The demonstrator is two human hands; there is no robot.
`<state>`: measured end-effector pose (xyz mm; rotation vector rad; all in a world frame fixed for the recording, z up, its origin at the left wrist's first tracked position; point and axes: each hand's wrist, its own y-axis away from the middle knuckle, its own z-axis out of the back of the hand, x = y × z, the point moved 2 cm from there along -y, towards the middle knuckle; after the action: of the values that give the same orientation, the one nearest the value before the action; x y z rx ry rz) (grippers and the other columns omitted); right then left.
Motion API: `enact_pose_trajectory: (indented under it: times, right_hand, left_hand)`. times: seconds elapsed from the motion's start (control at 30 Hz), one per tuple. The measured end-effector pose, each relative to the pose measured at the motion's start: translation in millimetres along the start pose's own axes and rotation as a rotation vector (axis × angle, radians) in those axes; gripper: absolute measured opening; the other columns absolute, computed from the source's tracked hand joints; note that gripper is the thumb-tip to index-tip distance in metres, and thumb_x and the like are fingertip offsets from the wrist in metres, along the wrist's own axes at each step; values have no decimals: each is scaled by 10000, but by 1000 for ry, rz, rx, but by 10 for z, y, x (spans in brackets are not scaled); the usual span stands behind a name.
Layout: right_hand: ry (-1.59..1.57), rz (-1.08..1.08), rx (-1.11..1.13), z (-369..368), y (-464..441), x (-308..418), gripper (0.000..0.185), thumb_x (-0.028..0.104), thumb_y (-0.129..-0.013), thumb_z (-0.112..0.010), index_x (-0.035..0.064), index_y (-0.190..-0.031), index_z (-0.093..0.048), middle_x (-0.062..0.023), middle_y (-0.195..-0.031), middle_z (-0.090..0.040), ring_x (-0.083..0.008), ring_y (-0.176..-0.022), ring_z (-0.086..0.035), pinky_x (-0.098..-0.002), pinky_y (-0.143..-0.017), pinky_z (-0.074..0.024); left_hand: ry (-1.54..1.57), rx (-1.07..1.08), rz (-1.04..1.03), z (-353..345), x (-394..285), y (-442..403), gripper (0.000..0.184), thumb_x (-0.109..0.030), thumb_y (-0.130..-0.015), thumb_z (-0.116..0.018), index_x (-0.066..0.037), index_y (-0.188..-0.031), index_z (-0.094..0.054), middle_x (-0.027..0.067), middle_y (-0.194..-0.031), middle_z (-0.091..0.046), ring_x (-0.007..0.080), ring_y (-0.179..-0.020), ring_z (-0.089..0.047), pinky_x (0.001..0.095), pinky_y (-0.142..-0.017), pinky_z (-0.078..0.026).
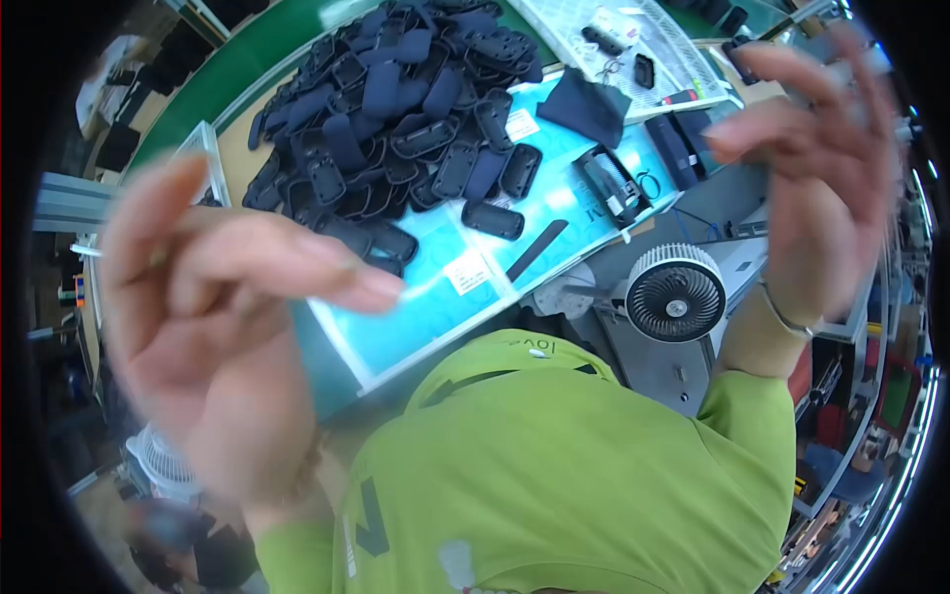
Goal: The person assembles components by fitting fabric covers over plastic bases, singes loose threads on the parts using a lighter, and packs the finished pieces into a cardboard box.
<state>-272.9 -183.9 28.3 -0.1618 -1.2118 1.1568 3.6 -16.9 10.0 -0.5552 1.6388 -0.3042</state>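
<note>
My left hand [223, 297] is raised close to the camera on the left, smeared by motion. Its fingers are loosely curved and apart, with nothing visible in them. On the right, my right hand [829, 163] is also up in the air, fingers spread and blurred, and holds nothing. Behind and between the hands, a large heap of dark padded pieces with black oval plastic frames [396, 89] lies on the table. A single black oval piece [493, 221] lies at the heap's near edge. Neither hand touches the heap.
A blue-covered table [396, 332] bears a dark cloth [586, 104], a black tape dispenser [612, 186], a black strip [537, 249] and paper labels [469, 272]. A white tray [683, 59] with small tools stands behind. A round fan [676, 293] is near the table's front edge.
</note>
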Motion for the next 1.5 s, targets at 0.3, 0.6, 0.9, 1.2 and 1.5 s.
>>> enact_pose_trajectory:
  times: [0.3,0.6,0.9,1.2,1.5]
  right_hand:
    - [399,-792,319,-1492,2018,-2072,347,222,-842,-677,22,-1123,-638,-164,-1056,-644,-340,-896,-639,-463,-807,-501]
    - [837,-521,-148,-519,1880,-2189,283,104,-819,-675,56,-1093,-624,-133,-1157,-623,-338,-1017,-591,-441,-874,-449]
    - [560,-518,101,-1035,1904,-2292,344,95,-809,-671,40,-1143,-612,-164,-1164,-599,-346,-1038,-582,-436,-876,-467]
    - [1008,-324,409,-1491,1594,-3060,385,109,-840,-551,-6,-1204,-602,-208,-1289,-560,-304,-1162,-539,-421,-988,-383]
    - [673,-453,422,-1539,1379,-2666,137,81,-816,-594,12,-933,-612,-200,-829,-652,-386,-818,-637,-482,-712,-467]
  left_hand:
    - [-901,-60,717,957,2220,1606,256,-44,-825,-699,1,-1069,-637,119,-1010,-664,242,-943,-646,335,-839,-502]
    - [-1062,743,102,-541,3226,488,476,-66,-780,-670,-29,-1242,-565,152,-1287,-571,306,-1167,-545,407,-1030,-395]
    - [-1372,968,-172,-423,3776,405,273,-131,-867,-518,-14,-1104,-586,168,-1310,-556,273,-1171,-559,415,-1035,-399]
    - [-1062,729,-193,-147,3411,544,298,-28,-739,-603,-13,-1036,-589,122,-1039,-636,296,-983,-628,416,-933,-488]
    - [192,-879,824,449,2597,1271,387,30,-860,-609,-1,-1242,-565,137,-1042,-669,243,-954,-665,327,-848,-536]
